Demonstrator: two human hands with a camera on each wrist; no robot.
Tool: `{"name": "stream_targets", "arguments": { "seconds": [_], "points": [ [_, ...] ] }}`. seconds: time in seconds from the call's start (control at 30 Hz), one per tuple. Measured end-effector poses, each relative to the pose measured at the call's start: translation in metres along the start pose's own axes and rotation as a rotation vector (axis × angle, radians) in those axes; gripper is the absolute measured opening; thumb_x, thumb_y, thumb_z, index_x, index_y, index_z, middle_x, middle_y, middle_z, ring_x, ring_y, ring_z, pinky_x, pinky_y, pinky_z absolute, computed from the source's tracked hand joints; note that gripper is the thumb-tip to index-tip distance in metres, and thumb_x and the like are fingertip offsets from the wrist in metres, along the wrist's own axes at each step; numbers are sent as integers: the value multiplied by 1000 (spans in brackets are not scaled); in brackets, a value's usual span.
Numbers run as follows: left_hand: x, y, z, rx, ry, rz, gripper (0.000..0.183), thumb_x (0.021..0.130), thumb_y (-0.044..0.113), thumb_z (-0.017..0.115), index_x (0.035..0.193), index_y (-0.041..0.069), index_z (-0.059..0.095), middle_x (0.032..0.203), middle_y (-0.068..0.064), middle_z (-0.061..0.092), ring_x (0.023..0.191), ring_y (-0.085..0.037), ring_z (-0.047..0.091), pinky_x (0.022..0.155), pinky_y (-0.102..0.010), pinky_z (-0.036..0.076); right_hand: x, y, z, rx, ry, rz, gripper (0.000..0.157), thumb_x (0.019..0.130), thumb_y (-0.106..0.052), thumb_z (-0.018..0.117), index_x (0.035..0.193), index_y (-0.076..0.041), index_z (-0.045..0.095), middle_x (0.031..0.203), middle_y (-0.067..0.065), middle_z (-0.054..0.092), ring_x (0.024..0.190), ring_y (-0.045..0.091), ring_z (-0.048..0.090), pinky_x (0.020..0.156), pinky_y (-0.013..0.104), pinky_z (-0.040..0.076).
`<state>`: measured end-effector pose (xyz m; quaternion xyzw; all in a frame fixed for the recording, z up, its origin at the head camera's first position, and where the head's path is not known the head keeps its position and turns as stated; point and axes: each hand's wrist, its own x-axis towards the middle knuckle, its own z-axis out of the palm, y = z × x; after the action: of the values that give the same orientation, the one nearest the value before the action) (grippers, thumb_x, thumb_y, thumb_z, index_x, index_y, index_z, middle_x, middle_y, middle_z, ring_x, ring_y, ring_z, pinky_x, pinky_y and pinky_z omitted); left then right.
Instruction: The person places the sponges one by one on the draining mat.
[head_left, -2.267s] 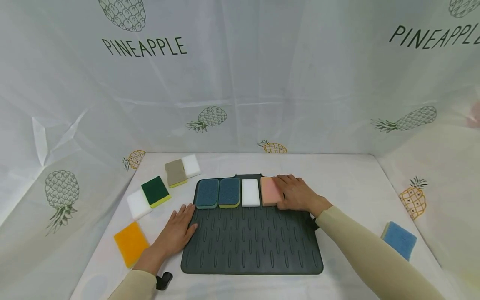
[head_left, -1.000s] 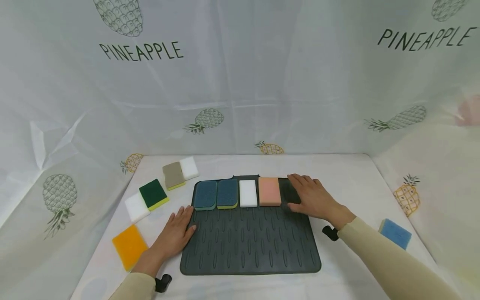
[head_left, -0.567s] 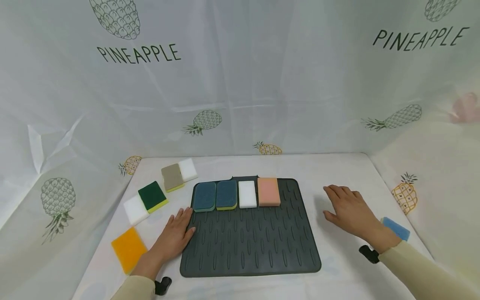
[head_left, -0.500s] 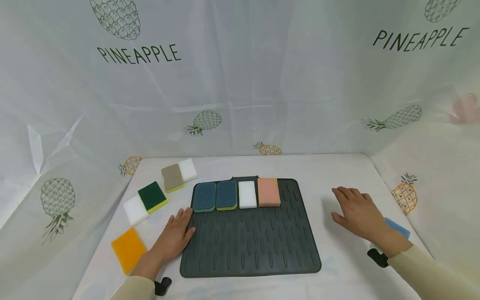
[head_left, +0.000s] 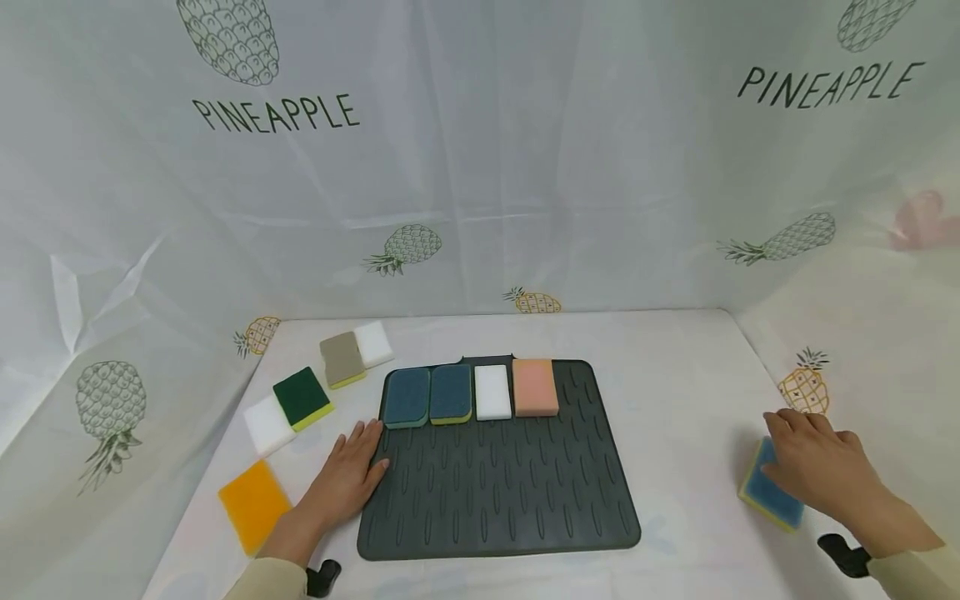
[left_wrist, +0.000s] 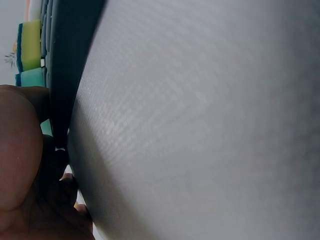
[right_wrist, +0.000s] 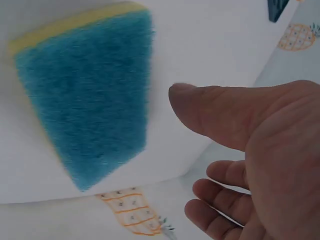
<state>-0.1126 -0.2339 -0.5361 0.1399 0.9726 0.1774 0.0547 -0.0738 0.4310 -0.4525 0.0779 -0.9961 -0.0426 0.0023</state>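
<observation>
My right hand [head_left: 821,467] hovers at the blue scouring sponge [head_left: 771,493] on the right of the table, covering part of it in the head view. In the right wrist view the sponge [right_wrist: 90,95], blue on top with a yellow base, sits apart from my spread thumb [right_wrist: 215,110] and fingers. My left hand [head_left: 343,477] rests on the left edge of the dark grey ridged mat [head_left: 495,492], fingers extended. Along the mat's back edge lie two dark blue sponges [head_left: 407,397], a white sponge [head_left: 492,392] and a pink sponge [head_left: 536,387] in a row.
To the left of the mat lie an orange sponge [head_left: 255,506], a dark green sponge [head_left: 302,396], a grey-brown sponge [head_left: 342,358] and two white sponges [head_left: 267,424]. A pineapple-print sheet [head_left: 480,183] surrounds the table at the back and sides.
My right hand has left the pink sponge on the mat and moved right to the blue sponge. The left hand has stayed at the mat's left edge.
</observation>
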Motion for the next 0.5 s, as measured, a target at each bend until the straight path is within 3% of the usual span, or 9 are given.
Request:
{"name": "stream_targets", "arguments": {
  "seconds": [0.13,0.33,0.5],
  "points": [
    [-1,0,1,-8,14,10,68,108,28,61,162,-4,35,166,-25,38,157,-48,29,126,-70,20,-4,9,14,10,-61,28,85,76,-46,91,128,13,59,125,34,62,109,57,57,68,70,50],
    [-3,0,2,-24,-5,7,68,108,28,60,162,-4,35,166,-26,38,157,-48,28,126,-70,20,-9,20,26,73,-205,118,108,79,-73,77,134,18,51,130,42,54,111,65,50,70,76,48],
    [-4,-1,1,-20,-7,-4,68,108,28,60,163,-3,34,167,-24,37,158,-47,27,127,-69,19,-13,24,32,91,-276,154,110,82,-77,71,128,21,53,122,42,59,104,64,55,69,78,49]
  ]
}}
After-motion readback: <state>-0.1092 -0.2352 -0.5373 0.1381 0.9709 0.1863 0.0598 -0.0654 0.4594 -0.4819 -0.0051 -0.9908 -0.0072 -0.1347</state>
